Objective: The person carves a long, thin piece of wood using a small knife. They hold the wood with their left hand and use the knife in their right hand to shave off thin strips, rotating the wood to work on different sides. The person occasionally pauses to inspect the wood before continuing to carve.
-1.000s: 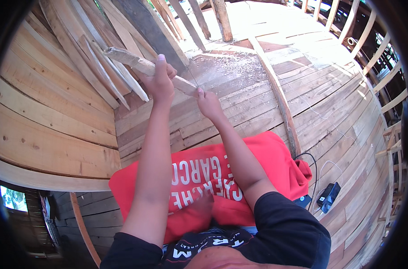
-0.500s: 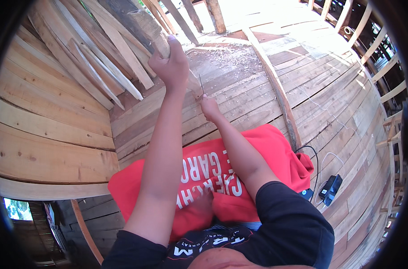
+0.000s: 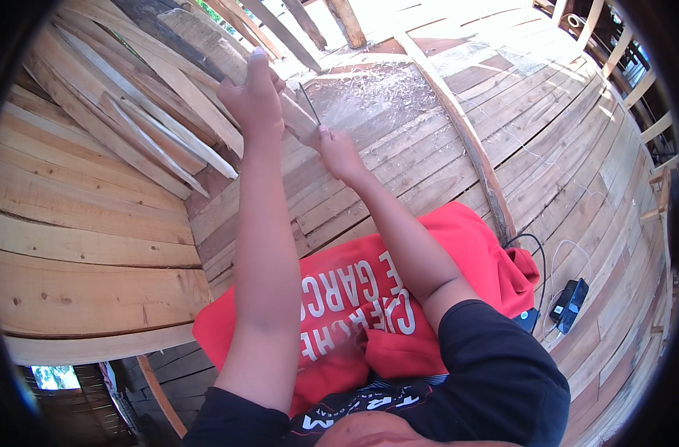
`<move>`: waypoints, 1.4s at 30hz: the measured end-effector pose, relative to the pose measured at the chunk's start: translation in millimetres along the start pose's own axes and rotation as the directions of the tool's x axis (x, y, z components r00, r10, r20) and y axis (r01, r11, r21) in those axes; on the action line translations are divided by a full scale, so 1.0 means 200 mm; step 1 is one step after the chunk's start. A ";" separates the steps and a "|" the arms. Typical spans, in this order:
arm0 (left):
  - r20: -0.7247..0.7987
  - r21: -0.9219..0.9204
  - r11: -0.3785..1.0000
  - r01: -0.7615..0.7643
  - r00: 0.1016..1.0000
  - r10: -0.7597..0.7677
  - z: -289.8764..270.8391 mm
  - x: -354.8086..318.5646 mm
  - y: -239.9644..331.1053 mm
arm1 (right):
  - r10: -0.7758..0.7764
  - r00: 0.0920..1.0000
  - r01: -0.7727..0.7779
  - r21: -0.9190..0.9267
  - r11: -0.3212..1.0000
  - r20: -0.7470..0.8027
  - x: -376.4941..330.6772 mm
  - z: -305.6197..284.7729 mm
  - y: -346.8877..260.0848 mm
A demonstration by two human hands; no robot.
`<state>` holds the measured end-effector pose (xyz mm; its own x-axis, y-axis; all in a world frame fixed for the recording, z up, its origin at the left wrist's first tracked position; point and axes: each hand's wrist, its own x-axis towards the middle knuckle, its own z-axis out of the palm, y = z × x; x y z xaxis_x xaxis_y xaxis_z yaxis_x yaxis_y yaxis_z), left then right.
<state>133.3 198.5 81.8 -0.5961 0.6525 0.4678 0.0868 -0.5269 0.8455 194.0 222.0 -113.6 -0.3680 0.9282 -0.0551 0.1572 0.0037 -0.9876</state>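
My left hand [image 3: 254, 97] is closed around a pale, rough length of wood [image 3: 204, 43], which slants from the upper left down toward my right hand. Fingers curled, my right hand [image 3: 339, 154] grips a thin tool with a narrow dark blade [image 3: 310, 103] standing up beside the wood's lower end. Its handle is hidden in my fist, so I cannot tell its exact kind. The blade looks apart from the wood along most of its length. A red cloth [image 3: 347, 290] with white lettering lies over my lap, under both forearms.
Several loose planks [image 3: 131, 104] lean at the left, above a wooden plank wall [image 3: 93, 276]. Pale shavings [image 3: 392, 89] litter the plank floor ahead. A long wooden strip [image 3: 459, 127] crosses the floor. To the right lie a black device [image 3: 569, 305] and cables [image 3: 542, 257].
Both hands have shifted left, and the right one has risen. The wood now slants more toward level. The blade leans further left, and the whole view has turned slightly.
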 end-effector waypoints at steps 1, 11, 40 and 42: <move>0.061 -0.054 0.998 0.031 0.998 -0.027 -0.04 0.04 -0.01 | -0.045 0.998 0.043 -0.058 0.997 -0.036 0.01 0.01 0.02; 0.442 -0.142 0.976 0.165 0.893 -0.087 -0.42 0.20 -0.02 | -0.029 0.999 0.027 -0.128 0.991 -0.014 -0.15 0.03 -0.14; -0.010 -0.118 0.993 0.003 1.000 -0.005 -0.26 0.05 0.04 | -0.046 0.998 0.040 -0.147 0.988 -0.032 -0.18 0.03 -0.08; 0.028 -0.131 0.991 0.012 1.000 -0.008 -0.16 0.03 0.02 | -0.010 0.990 -0.010 -0.135 0.991 -0.143 -0.10 0.02 0.16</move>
<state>103.6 182.9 80.4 -0.5741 0.6718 0.4681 -0.0251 -0.5858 0.8100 203.4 202.6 -144.4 -0.2348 0.9718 -0.0237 0.2830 0.0450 -0.9580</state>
